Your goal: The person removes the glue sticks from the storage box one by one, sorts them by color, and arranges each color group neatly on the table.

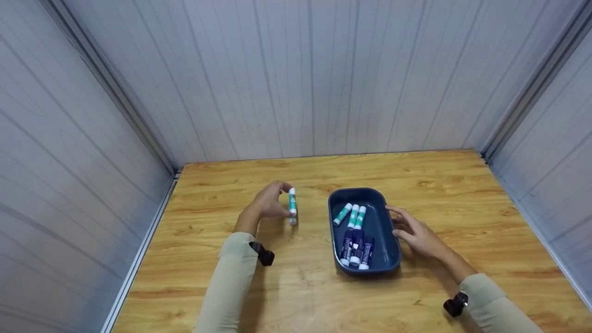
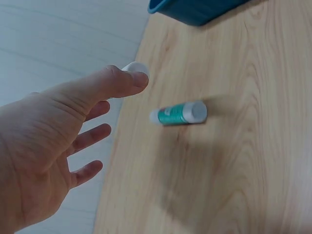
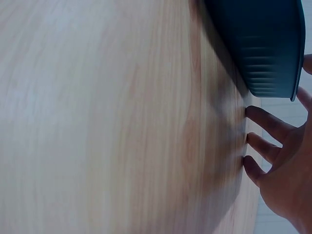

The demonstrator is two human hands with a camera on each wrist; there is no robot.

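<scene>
The table (image 1: pixel 305 286) filled the lower half of the head view, walled at the back and on both sides, with bare wood open in front of the tray and to its right. The tray (image 1: pixel 387 240) sat right of centre, well in from every edge.

The green stick (image 1: pixel 292 206) lay just left of the tray, its long axis running almost straight up and down the frame, one white end toward the back wall and the other toward the person. In the left wrist view it lay flat on the wood at mid-frame (image 2: pixel 179 113).

The left hand (image 1: pixel 269 202) was beside the stick on its left, fingers spread and loosely bent, the thumb close above it; whether it touched the stick I cannot tell.

The right hand (image 1: pixel 416 233) rested at the tray's right rim with fingers straight and fingertips (image 3: pixel 253 113) on the table, gripping nothing.

Inside the tray lay three green sticks (image 1: pixel 352 215) at the far end and three purple sticks (image 1: pixel 356 247) at the near end, all lengthwise.
</scene>
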